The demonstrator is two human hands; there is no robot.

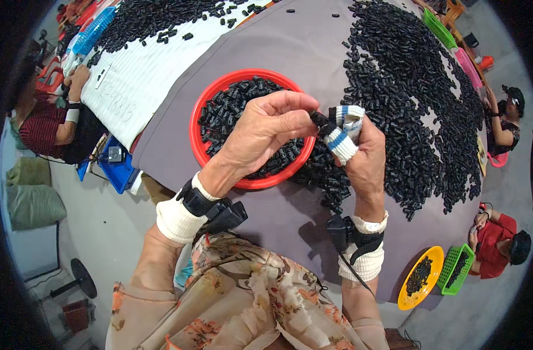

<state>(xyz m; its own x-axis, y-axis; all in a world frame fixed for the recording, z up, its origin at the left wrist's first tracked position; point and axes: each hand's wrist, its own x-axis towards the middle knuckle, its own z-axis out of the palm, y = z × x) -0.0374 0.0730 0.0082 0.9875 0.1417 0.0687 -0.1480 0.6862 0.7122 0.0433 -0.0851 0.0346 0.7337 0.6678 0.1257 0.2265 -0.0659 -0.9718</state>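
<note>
Above the right part of a red basin (194, 125), my left hand (257, 131) is closed, its thumb and forefinger pinched at the end of a small black part (321, 123). My right hand (365, 157) grips the same part from the other side. White knitted finger covers (341, 146) with blue stripes are on its fingers and hide some of the grip. Many small black cylindrical parts (240, 105) fill the basin. Both wrists carry white cuffs with black strapped devices.
A wide heap of black parts (395, 111) covers the grey tabletop's (272, 44) right side. Another pile (155, 20) lies on white ribbed cloth (144, 79). A yellow dish (407, 297) and green basket (452, 286) stand at lower right. Other people sit along both sides.
</note>
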